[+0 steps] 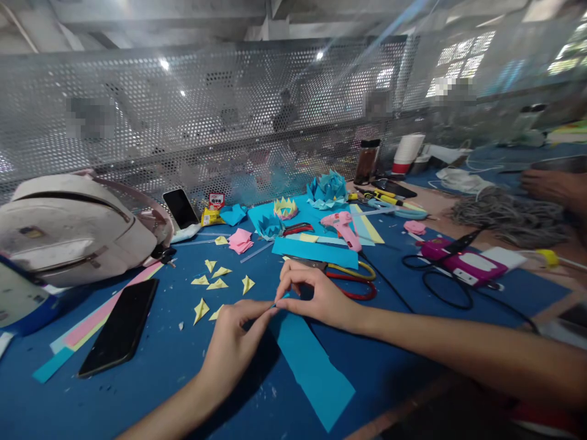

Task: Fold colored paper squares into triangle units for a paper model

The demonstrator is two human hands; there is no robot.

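Note:
My left hand (238, 333) and my right hand (316, 296) meet over the table, fingertips pinching the far end of a blue paper strip (314, 373). The rest of the strip slants down toward the near edge. Beyond my right hand lie scissors (351, 286) with red and yellow handles, partly hidden by that hand. Several small folded yellow paper pieces (217, 284) are scattered left of my hands. Another blue strip (316, 252) lies past the scissors, near a pink glue gun (343, 227).
Folded blue paper flowers (328, 188) and a yellow-pink one (285, 208) stand at the back. A phone (120, 327) and a white backpack (68, 229) are at left. A purple power strip (461, 260) with black cable and a grey yarn heap (509, 217) lie right. Another person's hand (548, 186) is far right.

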